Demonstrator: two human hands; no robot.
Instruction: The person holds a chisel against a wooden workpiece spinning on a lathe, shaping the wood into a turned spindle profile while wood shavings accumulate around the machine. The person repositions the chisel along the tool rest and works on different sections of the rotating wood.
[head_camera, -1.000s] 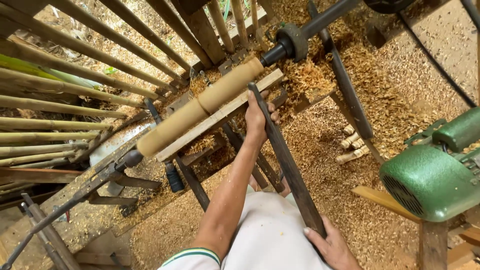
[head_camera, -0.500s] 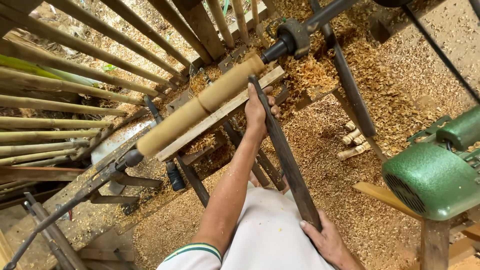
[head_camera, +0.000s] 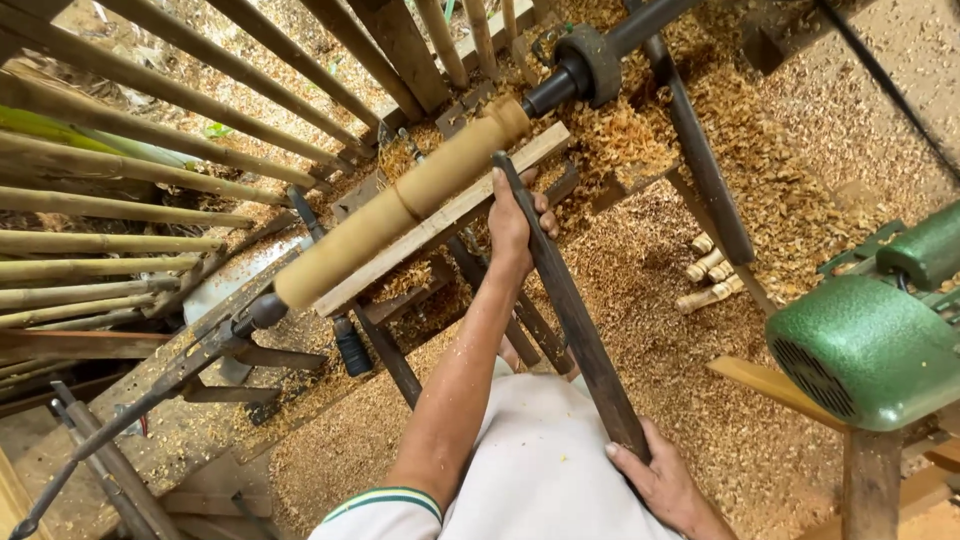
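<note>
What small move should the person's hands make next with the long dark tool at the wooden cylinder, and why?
Probably ease the long dark tool along the wooden rest toward the uncut length of the wooden cylinder. Its tip sits near the cylinder's right end, the left hand steadies it at the rest, and the right hand grips the handle end. A groove already marks the cylinder's middle.

We see soft, even daylight with no hard glare; shadows are faint, deepest under the frame just left of our left hand. Focus is sharp around both hands, and straight bars bow slightly toward the edges far from them.
</note>
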